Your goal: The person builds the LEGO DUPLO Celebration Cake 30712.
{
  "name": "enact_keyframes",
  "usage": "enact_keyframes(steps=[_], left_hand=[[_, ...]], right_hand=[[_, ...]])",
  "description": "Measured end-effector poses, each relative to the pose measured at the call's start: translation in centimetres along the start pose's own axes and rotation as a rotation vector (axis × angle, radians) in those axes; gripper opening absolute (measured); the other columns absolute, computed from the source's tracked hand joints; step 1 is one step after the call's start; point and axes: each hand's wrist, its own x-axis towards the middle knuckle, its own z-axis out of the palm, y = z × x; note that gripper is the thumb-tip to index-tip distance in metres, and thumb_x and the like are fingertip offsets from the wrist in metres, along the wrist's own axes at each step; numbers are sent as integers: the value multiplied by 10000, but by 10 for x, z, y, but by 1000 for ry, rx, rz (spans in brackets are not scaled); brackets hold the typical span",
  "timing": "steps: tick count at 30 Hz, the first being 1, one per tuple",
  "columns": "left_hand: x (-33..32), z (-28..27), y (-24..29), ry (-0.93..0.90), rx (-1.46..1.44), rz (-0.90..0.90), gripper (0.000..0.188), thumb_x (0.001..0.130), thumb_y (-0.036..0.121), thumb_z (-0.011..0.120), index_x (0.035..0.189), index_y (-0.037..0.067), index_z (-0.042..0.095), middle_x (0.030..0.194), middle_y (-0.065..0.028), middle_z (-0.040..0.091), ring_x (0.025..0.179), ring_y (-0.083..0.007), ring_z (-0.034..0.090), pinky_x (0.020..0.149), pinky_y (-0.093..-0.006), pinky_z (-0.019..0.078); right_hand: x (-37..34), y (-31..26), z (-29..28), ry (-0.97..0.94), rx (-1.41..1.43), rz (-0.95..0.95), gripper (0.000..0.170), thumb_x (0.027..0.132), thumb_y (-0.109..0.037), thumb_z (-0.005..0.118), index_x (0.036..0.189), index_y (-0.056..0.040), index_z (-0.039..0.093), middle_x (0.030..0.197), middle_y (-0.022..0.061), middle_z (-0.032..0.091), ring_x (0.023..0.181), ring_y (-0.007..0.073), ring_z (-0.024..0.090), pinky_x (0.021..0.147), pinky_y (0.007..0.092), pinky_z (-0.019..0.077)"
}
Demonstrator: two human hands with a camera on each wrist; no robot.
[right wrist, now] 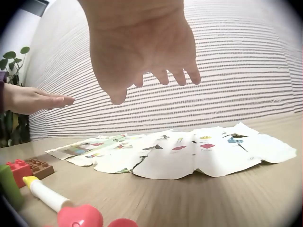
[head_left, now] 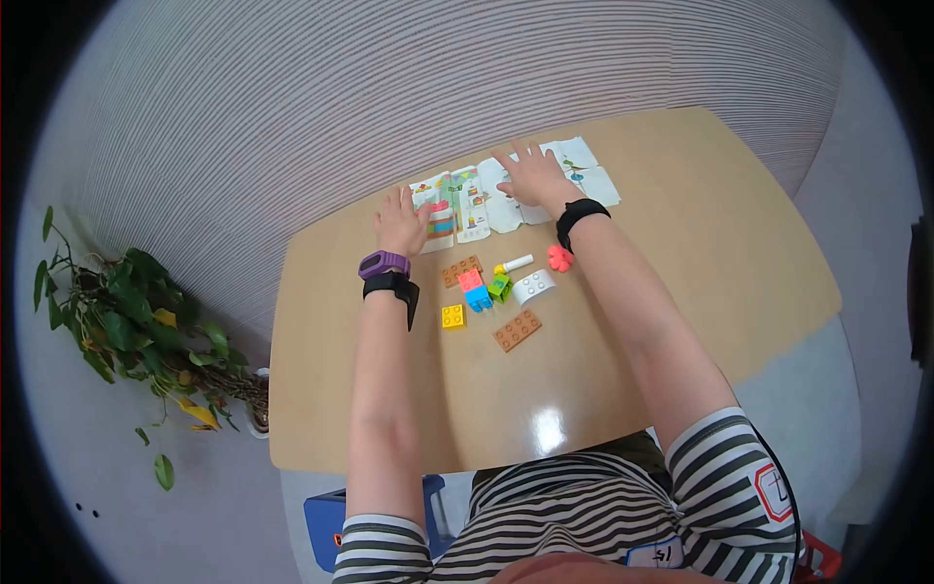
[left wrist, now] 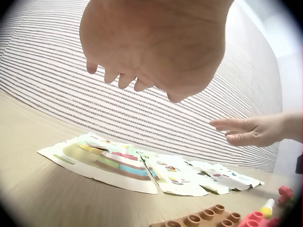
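Recorder: Condition of the hands?

Inspector: Left hand (head_left: 400, 226): palm down, fingers extended and spread, holding nothing. Right hand (head_left: 538, 180): likewise extended, palm down, grasping nothing. The wrist views show both raised above the surface.

Recorder: What lies beneath them?

Inspector: Illustrated paper sheets (head_left: 503, 216), creased, laid in a row along the far part of the table (head_left: 681, 243). Left hand at the row's left end, right hand over its right portion.

Recorder: And nearer the person?

Inspector: A loose cluster of toy pieces. A brown studded plate (head_left: 453, 274) lies nearest the left hand, with a pink block (head_left: 471, 280) and a blue block (head_left: 478, 298) adjoining. Beside these, a green block (head_left: 500, 288), then a white curved block (head_left: 534, 286). Behind that, a white stick with a yellow end (head_left: 519, 263); right of it, a pink flower piece (head_left: 559, 259). Nearest the person, a yellow block (head_left: 453, 316) and a second brown plate (head_left: 517, 331).

Recorder: Surroundings?

Inspector: Ridged wall (head_left: 292, 127) behind; leafy plant (head_left: 136, 302) left of the table.
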Motion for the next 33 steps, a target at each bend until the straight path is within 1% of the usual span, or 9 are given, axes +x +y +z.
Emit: enact_keyframes(steps=[10,19,25,33], left_hand=[[-1,6,-7,-58,-47,-60,626,938,471,410,1415,68,359,1483,-162,325,1374,-337,290,1068,-579,245],[-4,7,-9,-77,-33,-67,623,937,467,409,1415,72,361,1477,-159,330,1367,-329,294,1060,-577,251],[-4,10,-10,-75,-22,-62,628,936,478,405,1420,79,361,1480,-169,323,1371,-343,288,1064,-581,244],[-5,14,-8,-88,-49,-72,661,935,527,394,1441,106,338,1486,-182,308,1388,-348,264,1079,-581,223]], right_hand=[[4,-1,14,-2,5,-21,638,909,-433,552,1461,-231,303,1516,155,237,1375,388,256,1060,535,305],[4,1,13,-10,2,-9,632,906,-424,561,1459,-241,314,1515,141,237,1370,375,265,1063,533,302],[2,0,12,-9,9,-9,634,906,-428,558,1459,-243,309,1506,135,255,1372,375,261,1059,543,304],[2,5,15,-23,-18,-1,639,907,-432,551,1464,-245,300,1510,134,250,1381,372,247,1065,545,299]])
